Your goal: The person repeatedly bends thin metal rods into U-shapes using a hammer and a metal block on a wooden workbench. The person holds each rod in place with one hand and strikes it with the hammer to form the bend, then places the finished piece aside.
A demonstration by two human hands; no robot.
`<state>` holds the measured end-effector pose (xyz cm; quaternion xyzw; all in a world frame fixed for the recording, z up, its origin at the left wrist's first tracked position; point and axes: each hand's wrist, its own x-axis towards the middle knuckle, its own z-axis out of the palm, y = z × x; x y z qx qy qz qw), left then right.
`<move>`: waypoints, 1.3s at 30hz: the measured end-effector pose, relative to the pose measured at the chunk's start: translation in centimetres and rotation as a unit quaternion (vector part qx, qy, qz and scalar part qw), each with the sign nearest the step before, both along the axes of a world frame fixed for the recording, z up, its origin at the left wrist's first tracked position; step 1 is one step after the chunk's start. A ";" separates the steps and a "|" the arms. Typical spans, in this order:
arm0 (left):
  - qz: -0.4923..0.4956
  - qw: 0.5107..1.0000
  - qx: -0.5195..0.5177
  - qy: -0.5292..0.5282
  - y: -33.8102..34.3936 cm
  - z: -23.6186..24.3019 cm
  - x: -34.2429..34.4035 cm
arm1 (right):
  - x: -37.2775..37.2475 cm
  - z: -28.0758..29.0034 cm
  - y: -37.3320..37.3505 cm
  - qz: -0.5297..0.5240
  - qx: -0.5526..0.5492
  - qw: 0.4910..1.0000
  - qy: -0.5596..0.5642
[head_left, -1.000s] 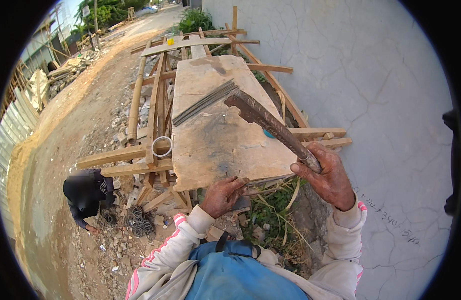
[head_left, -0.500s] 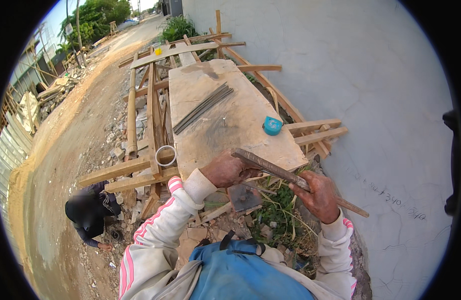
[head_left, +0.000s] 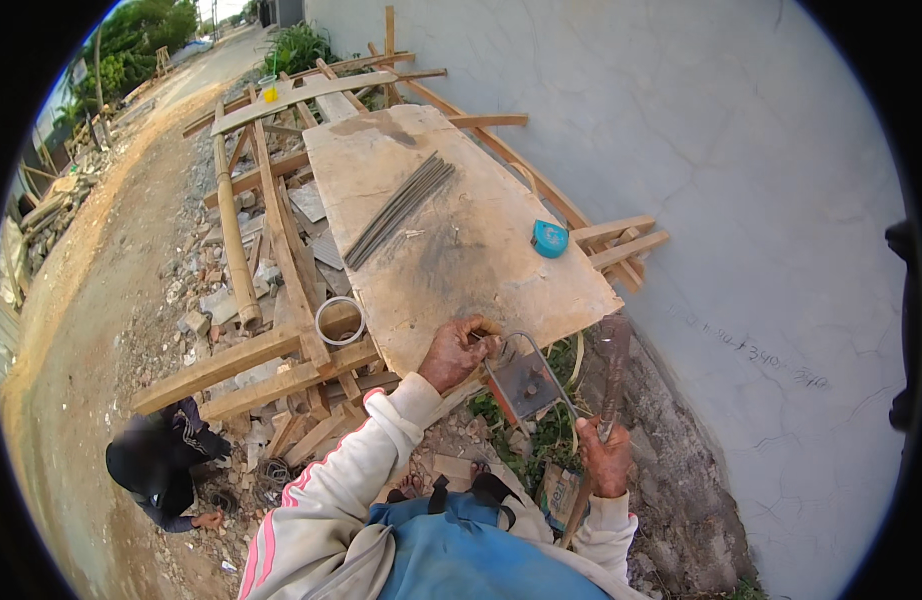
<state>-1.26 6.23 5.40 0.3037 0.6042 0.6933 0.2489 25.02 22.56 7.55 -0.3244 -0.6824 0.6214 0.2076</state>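
Note:
My left hand (head_left: 463, 352) is closed in a pinch at the near edge of a worn board. Its fingertips are at one end of a thin bent metal rod (head_left: 549, 368), which curves over a dark metal plate (head_left: 524, 387) with an orange edge. My right hand (head_left: 606, 458) is wrapped round a long, brown, rusty-looking bar (head_left: 613, 375), its far end pointing away from me. The rod's other end comes close to that hand; whether they touch, I cannot tell. Several straight thin metal rods (head_left: 401, 210) lie bundled on the board (head_left: 481, 240), left of a teal tape measure (head_left: 549, 238).
A white ring (head_left: 339, 321) lies by the board's left edge, near timber beams (head_left: 221, 370). Rubble surrounds a bamboo pole (head_left: 236, 220). A crouching person (head_left: 166, 465) works at the lower left. A grey wall (head_left: 721, 150) stands along the right. A yellow container (head_left: 271, 95) sits on a far plank.
My left hand has let go of the brown bar and taken the bent rod's end. My right hand has moved lower and nearer, and the bar has swung to point away from me.

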 end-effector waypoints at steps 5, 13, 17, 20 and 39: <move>0.009 0.974 -0.132 0.183 0.7 -1.6 -0.3 | 0.5 -2.3 -2.3 -0.052 -0.034 0.998 -0.016; 0.079 0.923 -0.150 0.346 0.4 -2.4 0.4 | 0.4 -5.1 -3.6 -0.084 0.010 0.996 -0.037; 0.092 0.909 -0.158 0.374 -0.2 -2.6 0.0 | 0.4 -6.3 -4.3 -0.095 0.028 0.995 -0.027; 0.090 0.863 -0.197 0.456 -0.2 -3.1 0.3 | 0.6 -6.8 -4.8 -0.103 0.101 0.988 -0.060; 0.091 0.796 -0.278 0.530 1.7 -3.8 1.3 | 0.4 -6.8 -5.7 -0.108 0.042 0.992 -0.055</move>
